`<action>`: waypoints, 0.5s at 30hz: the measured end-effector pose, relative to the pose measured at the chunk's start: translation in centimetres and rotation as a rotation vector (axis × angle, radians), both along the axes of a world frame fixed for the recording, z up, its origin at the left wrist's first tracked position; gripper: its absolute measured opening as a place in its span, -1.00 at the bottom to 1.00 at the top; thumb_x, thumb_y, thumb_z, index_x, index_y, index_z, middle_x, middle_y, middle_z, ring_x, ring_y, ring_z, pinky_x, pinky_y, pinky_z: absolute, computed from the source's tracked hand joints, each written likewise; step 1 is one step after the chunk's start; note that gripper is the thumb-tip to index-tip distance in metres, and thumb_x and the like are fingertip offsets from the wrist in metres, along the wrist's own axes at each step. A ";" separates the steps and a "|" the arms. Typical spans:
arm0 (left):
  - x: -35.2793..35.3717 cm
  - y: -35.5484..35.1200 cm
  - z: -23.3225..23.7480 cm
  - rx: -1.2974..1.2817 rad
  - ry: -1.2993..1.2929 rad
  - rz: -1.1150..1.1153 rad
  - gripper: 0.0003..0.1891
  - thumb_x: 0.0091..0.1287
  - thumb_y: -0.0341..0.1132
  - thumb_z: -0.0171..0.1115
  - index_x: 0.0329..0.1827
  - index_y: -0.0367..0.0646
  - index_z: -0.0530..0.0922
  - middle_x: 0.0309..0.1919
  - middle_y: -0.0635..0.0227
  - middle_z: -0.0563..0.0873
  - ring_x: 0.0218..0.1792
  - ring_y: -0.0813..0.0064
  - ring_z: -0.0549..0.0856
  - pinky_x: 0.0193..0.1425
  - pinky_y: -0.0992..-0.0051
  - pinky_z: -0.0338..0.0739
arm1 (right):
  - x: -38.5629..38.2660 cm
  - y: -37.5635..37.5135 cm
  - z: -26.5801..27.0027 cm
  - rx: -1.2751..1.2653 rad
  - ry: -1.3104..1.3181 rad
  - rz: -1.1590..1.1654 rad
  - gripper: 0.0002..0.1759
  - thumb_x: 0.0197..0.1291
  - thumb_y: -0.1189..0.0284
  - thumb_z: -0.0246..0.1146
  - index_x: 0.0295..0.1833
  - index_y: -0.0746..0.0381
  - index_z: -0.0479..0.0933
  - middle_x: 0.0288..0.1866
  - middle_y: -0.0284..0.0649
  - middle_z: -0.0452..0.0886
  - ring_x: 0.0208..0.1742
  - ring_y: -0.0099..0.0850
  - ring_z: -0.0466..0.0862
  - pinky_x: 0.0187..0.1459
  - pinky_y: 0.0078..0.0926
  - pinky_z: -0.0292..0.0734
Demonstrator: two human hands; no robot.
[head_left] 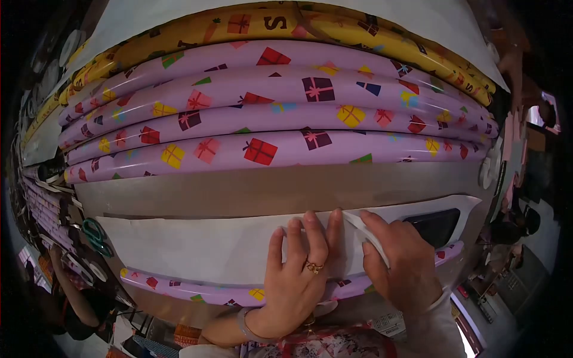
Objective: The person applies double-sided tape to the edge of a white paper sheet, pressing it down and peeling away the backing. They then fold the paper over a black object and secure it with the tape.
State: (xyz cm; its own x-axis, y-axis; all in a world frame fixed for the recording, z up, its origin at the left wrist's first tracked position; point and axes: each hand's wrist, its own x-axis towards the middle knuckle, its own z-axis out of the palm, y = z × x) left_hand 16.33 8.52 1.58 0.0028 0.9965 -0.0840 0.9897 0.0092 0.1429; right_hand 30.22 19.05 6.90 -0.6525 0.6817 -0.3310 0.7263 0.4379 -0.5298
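Observation:
A sheet of wrapping paper [191, 244] lies white side up before me, its near edge curled into a lilac roll [185, 290] printed with gift boxes. My left hand [298, 274] is flat on the white side with fingers stretched, fingertips at the sheet's far edge and a ring on one finger. Just right of it, my right hand [403, 259] pinches a narrow white folded piece of paper [367, 234] between thumb and fingers. A dark phone [434, 227] rests on the sheet beyond my right hand, partly hidden by it.
Several lilac gift-print rolls [239, 146] lie side by side across the table [209, 194], with yellow printed rolls [262, 24] behind them. Green-handled scissors [95, 237] lie at the left. A round white tape roll [490, 169] is at the right edge. Other people work at both sides.

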 end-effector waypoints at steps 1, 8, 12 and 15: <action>0.1 -0.1 -0.1 -0.011 0.001 0.003 -0.43 0.25 -0.12 0.29 0.37 0.05 0.50 0.31 0.19 0.32 0.16 0.16 0.50 0.19 0.13 0.51 | 0.0 -0.1 0.0 0.023 -0.002 -0.003 -0.48 0.09 0.47 0.33 0.22 0.28 0.49 -0.40 -0.17 0.46 -0.36 -0.23 0.54 -0.34 -0.32 0.50; 0.5 0.1 0.1 0.008 -0.073 0.076 -0.49 0.34 -0.03 0.22 0.33 0.05 0.54 0.30 0.20 0.34 0.18 0.19 0.48 0.22 0.16 0.48 | 0.1 0.0 0.1 0.020 -0.005 -0.027 -0.58 0.06 0.47 0.34 0.09 0.23 0.54 -0.41 -0.21 0.46 -0.38 -0.26 0.54 -0.35 -0.34 0.51; 0.8 0.0 0.4 0.034 -0.021 0.081 -0.49 0.34 -0.02 0.21 0.32 0.00 0.55 0.29 0.25 0.37 0.19 0.19 0.47 0.21 0.17 0.48 | 0.0 0.0 0.3 0.046 -0.047 -0.001 -0.60 0.04 0.47 0.36 0.06 0.21 0.55 -0.42 -0.23 0.44 -0.39 -0.29 0.53 -0.38 -0.39 0.51; 0.5 0.2 0.5 0.021 -0.026 0.045 -0.44 0.28 -0.06 0.28 0.31 -0.11 0.54 0.28 0.27 0.39 0.20 0.18 0.47 0.18 0.18 0.48 | 0.0 -0.2 0.2 0.088 -0.040 -0.011 -0.60 0.03 0.47 0.36 0.05 0.20 0.56 -0.42 -0.24 0.44 -0.40 -0.31 0.53 -0.39 -0.40 0.50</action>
State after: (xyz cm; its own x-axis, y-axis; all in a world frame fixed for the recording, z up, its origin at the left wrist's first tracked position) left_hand 16.82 8.68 2.07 -0.0396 0.9972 -0.0633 0.9843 0.0499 0.1694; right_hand 30.19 18.83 7.08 -0.6322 0.7162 -0.2957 0.7513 0.4734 -0.4599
